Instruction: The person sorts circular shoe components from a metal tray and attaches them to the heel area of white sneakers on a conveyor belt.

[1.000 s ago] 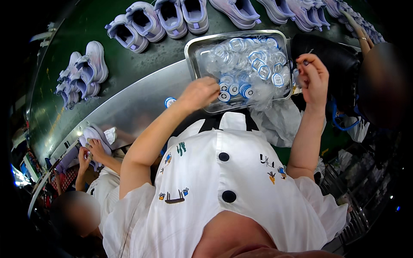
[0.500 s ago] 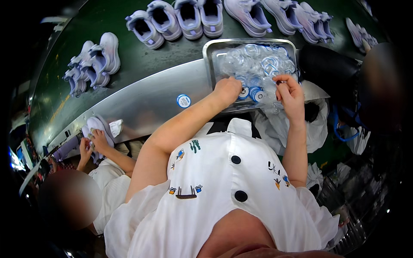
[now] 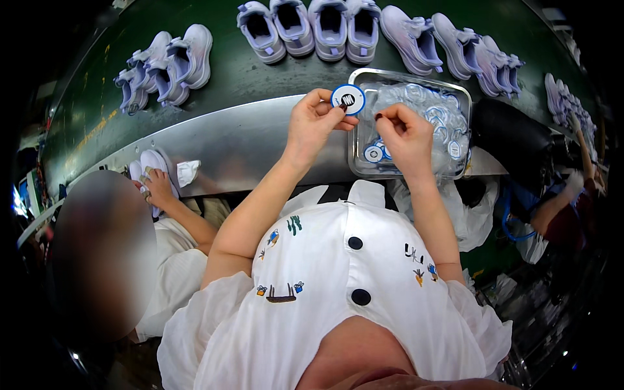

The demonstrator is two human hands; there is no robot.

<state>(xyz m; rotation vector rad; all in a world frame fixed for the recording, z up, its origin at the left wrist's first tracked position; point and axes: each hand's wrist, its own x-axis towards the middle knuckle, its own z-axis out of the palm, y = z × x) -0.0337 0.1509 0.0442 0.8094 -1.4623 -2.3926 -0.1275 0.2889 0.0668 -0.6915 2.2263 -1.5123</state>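
Note:
Between the thumb and fingers of my left hand [image 3: 316, 127] is a round white tag [image 3: 348, 100] with a blue rim and a dark centre mark, held up by the tray's left edge. My right hand [image 3: 408, 136] is closed in a pinch over the tray, close to the tag; what its fingertips hold, if anything, is too small to make out. Below it the metal tray [image 3: 351, 146] contains many similar blue-rimmed tags [image 3: 374, 153] and clear plastic wrapping [image 3: 416, 94]. Part of the tray's contents is hidden by my right hand.
Pale lilac shoes [image 3: 328, 32] line the green table [image 3: 227, 75] beyond a metal ledge [image 3: 240, 140]. A co-worker's hand [image 3: 158, 188] touches a shoe [image 3: 151, 166] at left, near a crumpled white piece [image 3: 188, 172]. A black object [image 3: 507, 133] and white bag [image 3: 478, 218] are at right.
My left hand has come out of the tray and risen leftward with a tag. My right hand has shifted toward it. The tag lying on the ledge no longer shows. The view has turned.

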